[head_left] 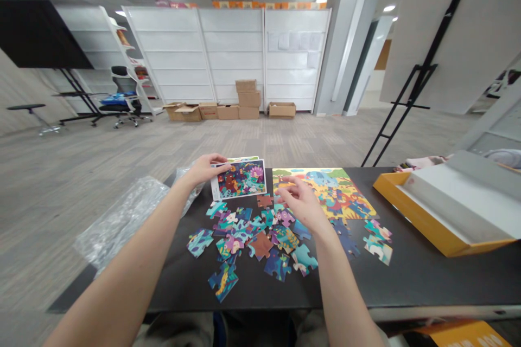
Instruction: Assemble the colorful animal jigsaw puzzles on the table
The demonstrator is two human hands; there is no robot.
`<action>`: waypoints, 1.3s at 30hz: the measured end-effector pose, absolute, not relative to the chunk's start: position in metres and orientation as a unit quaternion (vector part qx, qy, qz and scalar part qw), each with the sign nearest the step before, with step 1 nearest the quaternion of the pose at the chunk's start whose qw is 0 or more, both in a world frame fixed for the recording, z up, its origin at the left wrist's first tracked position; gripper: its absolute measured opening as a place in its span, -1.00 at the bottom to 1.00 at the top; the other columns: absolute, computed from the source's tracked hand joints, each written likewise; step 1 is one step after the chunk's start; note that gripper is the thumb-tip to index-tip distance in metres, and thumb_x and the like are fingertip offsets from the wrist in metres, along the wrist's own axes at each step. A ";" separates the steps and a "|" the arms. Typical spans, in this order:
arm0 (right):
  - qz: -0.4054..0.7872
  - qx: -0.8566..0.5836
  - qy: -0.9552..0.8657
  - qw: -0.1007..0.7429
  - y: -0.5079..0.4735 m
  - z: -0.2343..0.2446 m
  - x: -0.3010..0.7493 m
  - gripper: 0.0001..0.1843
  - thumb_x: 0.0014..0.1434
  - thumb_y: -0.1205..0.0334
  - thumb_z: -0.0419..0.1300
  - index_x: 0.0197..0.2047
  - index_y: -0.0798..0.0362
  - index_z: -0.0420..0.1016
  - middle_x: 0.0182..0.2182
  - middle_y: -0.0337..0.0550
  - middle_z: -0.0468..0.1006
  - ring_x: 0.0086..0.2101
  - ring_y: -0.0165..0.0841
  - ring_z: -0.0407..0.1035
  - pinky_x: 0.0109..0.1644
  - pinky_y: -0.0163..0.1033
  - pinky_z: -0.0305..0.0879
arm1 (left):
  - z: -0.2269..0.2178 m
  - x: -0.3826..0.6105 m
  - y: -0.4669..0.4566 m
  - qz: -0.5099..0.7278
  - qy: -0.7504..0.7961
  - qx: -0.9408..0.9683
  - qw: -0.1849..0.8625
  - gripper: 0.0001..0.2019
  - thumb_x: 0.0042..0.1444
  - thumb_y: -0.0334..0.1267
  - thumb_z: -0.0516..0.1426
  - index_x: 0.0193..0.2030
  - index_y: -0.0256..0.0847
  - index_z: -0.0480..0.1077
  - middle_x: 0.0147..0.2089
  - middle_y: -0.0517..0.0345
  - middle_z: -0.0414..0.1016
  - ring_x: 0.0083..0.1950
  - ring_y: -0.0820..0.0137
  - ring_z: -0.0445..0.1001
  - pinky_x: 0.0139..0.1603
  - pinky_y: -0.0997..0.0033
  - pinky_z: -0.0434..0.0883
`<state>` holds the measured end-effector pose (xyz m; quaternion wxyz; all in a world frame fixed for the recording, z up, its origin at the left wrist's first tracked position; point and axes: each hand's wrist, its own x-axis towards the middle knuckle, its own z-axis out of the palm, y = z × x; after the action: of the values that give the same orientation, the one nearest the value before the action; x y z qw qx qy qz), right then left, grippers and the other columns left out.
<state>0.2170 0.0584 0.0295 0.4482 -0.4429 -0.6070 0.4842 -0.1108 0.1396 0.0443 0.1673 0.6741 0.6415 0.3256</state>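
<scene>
My left hand (204, 169) grips a picture card (243, 180) by its upper left corner, thumb on the front face. The card is tilted up toward me and shows a dark, colourful animal scene; the edge of another card peeks out behind it. Over the table, my right hand (302, 201) hovers with fingers apart and nothing visible in them. It partly covers a yellow animal picture (354, 200) lying flat. Below both hands spreads a loose heap of jigsaw pieces (260, 245), mostly teal, purple and brown. A few more pieces (378, 241) lie to the right.
A yellow-rimmed box (442, 236) with a white inside sits at the table's right end. Crumpled clear plastic wrap (126, 222) hangs over the left edge of the black table (179, 287). Cardboard boxes (249, 100) stand farther back on the floor.
</scene>
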 end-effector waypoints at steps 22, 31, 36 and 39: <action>0.248 -0.531 -0.738 0.335 0.049 0.040 0.248 -0.81 0.22 0.19 0.15 -0.21 0.04 0.57 -0.30 -0.07 0.68 -0.27 -0.22 0.56 -0.18 -0.19 0.39 | 0.026 -0.021 -0.029 0.179 0.554 0.799 0.153 -0.76 0.22 -0.13 0.21 -0.01 -0.11 0.49 0.01 0.09 0.60 0.06 0.20 0.53 0.12 0.24 0.42; 0.219 -0.561 -0.781 0.162 0.047 0.028 0.256 -0.83 0.19 0.15 0.21 -0.24 0.01 0.60 -0.35 -0.12 0.66 -0.36 -0.25 0.51 -0.29 -0.23 0.29 | -0.001 -0.010 -0.038 0.185 0.577 0.791 0.083 -0.81 0.26 -0.20 0.18 -0.01 -0.07 0.51 0.03 0.08 0.54 0.12 0.16 0.45 0.18 0.11 0.39; 0.192 -0.601 -0.756 0.172 0.036 0.040 0.266 -0.79 0.20 0.11 0.21 -0.19 0.03 0.59 -0.29 -0.08 0.67 -0.31 -0.23 0.53 -0.27 -0.24 0.31 | 0.003 -0.010 -0.037 0.176 0.586 0.785 0.096 -0.83 0.24 -0.21 0.19 -0.06 -0.09 0.51 0.00 0.07 0.54 0.11 0.14 0.44 0.17 0.11 0.38; 0.170 -0.616 -0.747 0.181 0.028 0.049 0.275 -0.79 0.22 0.13 0.20 -0.18 0.03 0.59 -0.28 -0.08 0.68 -0.29 -0.23 0.53 -0.26 -0.25 0.32 | 0.008 -0.010 -0.035 0.161 0.594 0.780 0.116 -0.83 0.21 -0.22 0.21 -0.07 -0.10 0.51 0.01 0.05 0.53 0.11 0.13 0.45 0.16 0.11 0.38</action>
<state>0.2754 0.0276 0.0493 0.1814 -0.6163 -0.7472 0.1700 -0.0103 -0.0353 0.0077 0.1165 0.7797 0.5938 0.1606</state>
